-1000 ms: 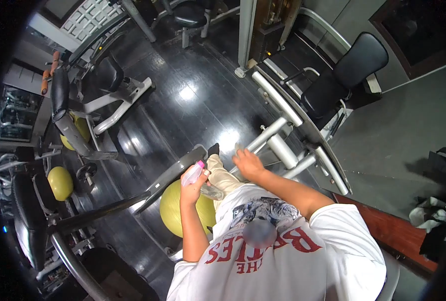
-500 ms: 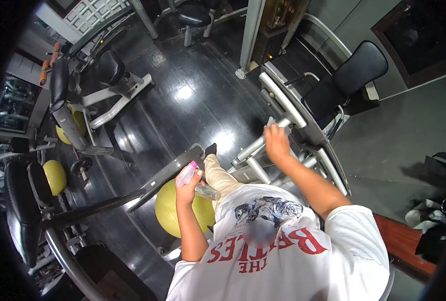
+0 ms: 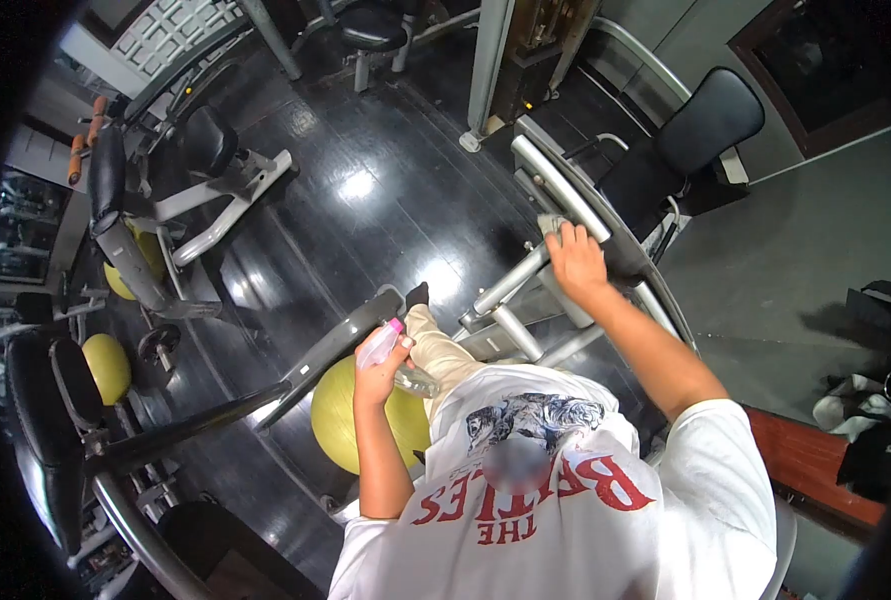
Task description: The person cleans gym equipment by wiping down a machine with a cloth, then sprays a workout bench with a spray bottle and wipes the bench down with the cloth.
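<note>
My left hand (image 3: pixel 372 382) is wrapped round a clear spray bottle (image 3: pixel 420 383) with a pink nozzle, held in front of my shirt above a yellow-green exercise ball (image 3: pixel 337 420). At the grey metal frame of an exercise machine (image 3: pixel 513 283), my right hand (image 3: pixel 577 262) is closed over a greyish cloth (image 3: pixel 548 222). Only a corner of the cloth shows past the fingers. The hand rests at the upper end of the frame's arm, beside a thick silver tube (image 3: pixel 562 188).
A black padded seat (image 3: pixel 710 125) stands behind the machine at right. Another machine (image 3: pixel 205 190) with black pads is at left, near more yellow-green balls (image 3: pixel 107 368). A dark bar (image 3: pixel 195 415) crosses at lower left. Clothes or bags (image 3: pixel 855 405) lie on a red bench (image 3: pixel 815 455).
My right hand has shifted up and to the right along the machine frame with the cloth. My left hand keeps its hold on the spray bottle. The view has shifted slightly.
</note>
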Available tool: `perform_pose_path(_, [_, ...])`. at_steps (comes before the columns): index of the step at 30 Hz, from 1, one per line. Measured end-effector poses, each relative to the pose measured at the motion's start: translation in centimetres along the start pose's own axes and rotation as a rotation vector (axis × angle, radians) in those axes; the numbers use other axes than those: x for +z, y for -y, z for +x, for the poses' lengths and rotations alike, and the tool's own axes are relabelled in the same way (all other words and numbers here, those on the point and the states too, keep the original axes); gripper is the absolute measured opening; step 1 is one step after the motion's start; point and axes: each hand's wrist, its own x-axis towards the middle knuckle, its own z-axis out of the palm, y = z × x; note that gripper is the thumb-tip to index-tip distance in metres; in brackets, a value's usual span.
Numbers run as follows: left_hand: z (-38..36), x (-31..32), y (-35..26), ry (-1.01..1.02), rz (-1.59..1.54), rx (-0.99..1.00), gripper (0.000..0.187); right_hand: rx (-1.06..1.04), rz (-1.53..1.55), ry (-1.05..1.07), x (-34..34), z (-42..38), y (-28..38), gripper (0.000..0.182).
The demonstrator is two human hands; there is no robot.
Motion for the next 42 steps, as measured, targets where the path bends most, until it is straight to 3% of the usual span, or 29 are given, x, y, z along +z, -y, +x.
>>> perform_pose_path(3, [-0.1, 0.0, 0.3, -0.002, -0.001, -0.027, 0.023, 0.203, 0.184, 0.012, 3.3, -1.5, 4.0, 0.029])
perform_pose_path(6, [0.2, -0.1, 0.2, 0.009, -0.010, -0.010, 0.022, 0.038, 0.173, -0.062, 3.3, -2.6, 6.0, 0.028])
perform_pose_path(12, [1.1, 0.8, -0.7, 0.067, -0.011, 0.027, 0.022, -0.212, 0.506, 0.123, 4.5, -4.0, 8.0, 0.031])
perform_pose_path(15, [1.1, 1.0, -0.6, 0.062, -0.007, 0.028, 0.022, -0.240, 0.512, 0.302, 3.9, -5.3, 9.5, 0.036])
perform_pose_path(18, [0.8, 1.0, -0.1, 0.060, -0.012, 0.017, 0.023, -0.233, 0.284, 0.245, 3.2, -4.4, 7.4, 0.035])
perform_pose_path(20, [0.3, 1.2, 0.3, 0.053, -0.003, -0.012, 0.025, -0.041, 0.243, 0.229, 1.0, -2.1, 3.7, 0.029])
perform_pose_path(22, [-0.1, 1.0, 0.9, 0.071, -0.002, -0.038, 0.026, 0.131, 0.268, -0.052, -0.7, -0.3, 0.3, 0.022])
perform_pose_path(28, [-0.4, 1.7, 1.0, 0.079, -0.004, -0.040, 0.023, 0.192, 0.265, -0.052, 3.7, -0.5, 5.9, 0.023])
perform_pose_path(30, [-0.4, 2.1, -0.1, 0.075, 0.004, -0.029, 0.018, 0.150, 0.465, 0.223, 5.2, -1.6, 9.6, 0.023])
perform_pose_path(32, [-0.5, 2.2, -1.2, 0.086, 0.023, -0.030, 0.018, -0.153, 0.485, 0.320, 6.8, -4.3, 12.8, 0.027])
perform_pose_path(34, [-0.3, 2.6, -1.8, 0.097, 0.022, -0.011, 0.018, -0.274, 0.518, 0.276, 11.6, -7.8, 15.0, 0.023])
perform_pose_path(36, [-0.6, 2.1, -1.9, 0.097, 0.034, 0.011, 0.017, -0.303, 0.433, 0.273, 10.0, -7.2, 12.8, 0.024])
perform_pose_path(38, [-1.2, 1.4, -1.4, 0.072, 0.022, -0.009, 0.019, -0.279, 0.376, 0.296, 4.1, -4.5, 9.3, 0.024])
perform_pose_path(40, [-1.8, 0.7, -0.4, 0.059, 0.043, -0.041, 0.022, -0.158, 0.289, 0.128, 0.6, -2.2, 5.6, 0.023])
perform_pose_path(42, [-2.2, 0.1, 0.6, 0.048, 0.067, -0.058, 0.023, 0.114, 0.264, -0.078, -1.8, -0.4, 2.3, 0.020])
